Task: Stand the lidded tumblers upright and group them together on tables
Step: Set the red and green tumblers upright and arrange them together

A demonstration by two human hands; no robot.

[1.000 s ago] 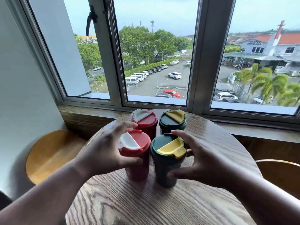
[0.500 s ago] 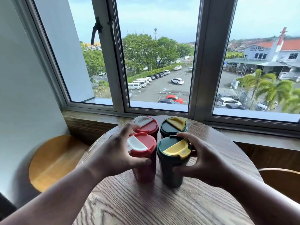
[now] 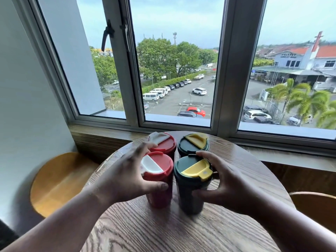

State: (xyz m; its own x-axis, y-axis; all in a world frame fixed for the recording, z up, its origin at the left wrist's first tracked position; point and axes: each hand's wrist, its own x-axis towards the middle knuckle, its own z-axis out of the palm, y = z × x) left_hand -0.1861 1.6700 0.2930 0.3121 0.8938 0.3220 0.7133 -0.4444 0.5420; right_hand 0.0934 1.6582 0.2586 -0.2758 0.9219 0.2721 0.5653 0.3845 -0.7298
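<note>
While the window [image 3: 178, 60] takes up most of the view with its sill [image 3: 109, 131] running right behind, the round wooden table [image 3: 163, 228] is where it's all happening. Its far edge sits just about against the sill, so there's basically no room back there. The near half of the tabletop is bare wood and open, same for the strip along the right rim. To the left and lower down is a yellow stool [image 3: 60, 182], tucked between the wall and the table; another wooden seat [image 3: 316, 208] pokes in on the right.

All four tumblers stand upright, lids on, in a tight two-by-two cluster toward the far side. Back row: a red tumbler [image 3: 164, 143] and a green tumbler [image 3: 192, 145], both close to the far rim. Front row: the near red one [image 3: 157, 180] with its white flap, and the near green one [image 3: 193, 184] with a yellow flap, just beside each other, a thin gap showing between the lids.

The left hand [image 3: 125, 177] is wrapped round the near red one, thumb across the front, fingers behind it by the back red lid. The right hand [image 3: 234, 186] cups the near green one the same way, thumb low on the body, fingers curled at the lid.
</note>
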